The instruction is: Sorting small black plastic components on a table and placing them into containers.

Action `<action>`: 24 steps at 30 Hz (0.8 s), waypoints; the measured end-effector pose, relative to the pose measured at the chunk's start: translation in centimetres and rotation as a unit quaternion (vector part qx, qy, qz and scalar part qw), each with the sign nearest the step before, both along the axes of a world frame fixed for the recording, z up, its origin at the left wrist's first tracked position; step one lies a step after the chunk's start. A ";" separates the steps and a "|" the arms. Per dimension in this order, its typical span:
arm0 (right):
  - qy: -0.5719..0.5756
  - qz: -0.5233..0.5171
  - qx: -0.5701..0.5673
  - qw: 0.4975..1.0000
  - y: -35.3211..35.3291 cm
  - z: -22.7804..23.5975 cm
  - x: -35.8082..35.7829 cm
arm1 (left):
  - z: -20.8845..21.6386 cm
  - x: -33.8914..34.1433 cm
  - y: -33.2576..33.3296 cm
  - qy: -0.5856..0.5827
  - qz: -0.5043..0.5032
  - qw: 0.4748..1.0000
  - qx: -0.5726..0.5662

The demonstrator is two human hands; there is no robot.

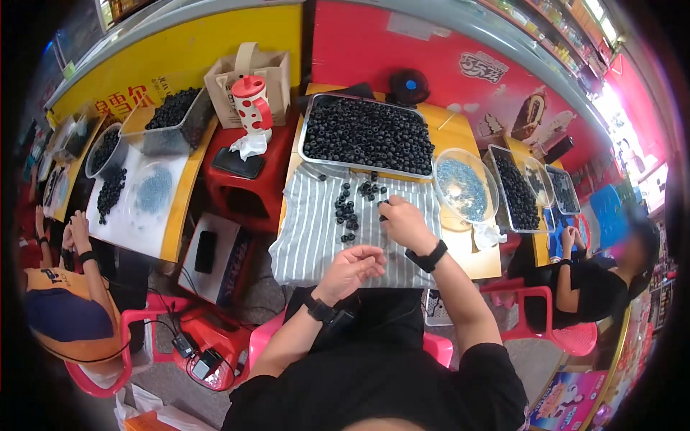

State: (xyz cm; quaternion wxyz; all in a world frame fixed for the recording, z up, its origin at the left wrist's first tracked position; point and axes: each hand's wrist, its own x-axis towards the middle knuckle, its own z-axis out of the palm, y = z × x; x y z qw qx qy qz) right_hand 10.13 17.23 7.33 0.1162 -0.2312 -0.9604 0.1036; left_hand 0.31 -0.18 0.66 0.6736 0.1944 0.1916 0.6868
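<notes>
Finding loose black pieces lying on the striped cloth, below the heaped tray. Seeing the left hand half-curled, apparently holding nothing; seeing the right hand bending its fingers by a piece, not confirming any grip. Judging pieces light, stiff, prone to rolling; recommending pinching opposite sides.

The black pieces look like smooth plastic with a slight sheen, and the tray around them is clear, glossy plastic. The striped cloth is matt woven fabric, softly creased. Clear, shiny plastic forms the round tub; the bluish bits look translucent and glassy. The table has a smooth wood-look top. The stool is glossy red plastic, the bag matt brown paper, the tissue soft, crumpled paper.
</notes>
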 end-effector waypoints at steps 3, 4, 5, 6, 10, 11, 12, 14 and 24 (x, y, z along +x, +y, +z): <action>0.039 0.032 -0.057 0.997 -2.3 1.2 1.4 | -0.3 0.1 -0.1 -0.022 0.009 1.000 0.007; 0.051 0.040 -0.058 0.996 -3.1 1.1 1.8 | -0.4 0.2 0.0 -0.023 0.015 1.000 0.005; 0.049 0.034 -0.062 0.996 -3.6 0.7 2.0 | -0.4 0.2 0.1 -0.024 0.020 1.000 0.003; 0.049 0.026 -0.065 0.996 -4.1 0.3 2.3 | -0.4 0.2 0.3 -0.024 0.022 0.999 0.001; 0.126 -0.012 -0.101 0.987 -4.7 0.4 3.3 | -0.5 0.2 0.4 -0.019 0.035 0.999 -0.007; 0.156 -0.024 -0.117 0.980 -4.8 0.6 3.6 | -0.6 0.5 0.4 -0.020 0.046 0.999 -0.009; 0.171 -0.020 -0.125 0.977 -5.1 1.1 3.6 | -0.6 0.6 0.5 -0.017 0.056 0.998 -0.011; 0.199 -0.013 -0.140 0.970 -6.1 2.1 3.7 | -0.4 0.8 0.5 0.011 0.078 0.996 -0.035; 0.178 0.041 -0.002 0.983 -8.3 1.3 4.7 | 0.1 0.7 0.5 0.072 0.048 0.995 -0.047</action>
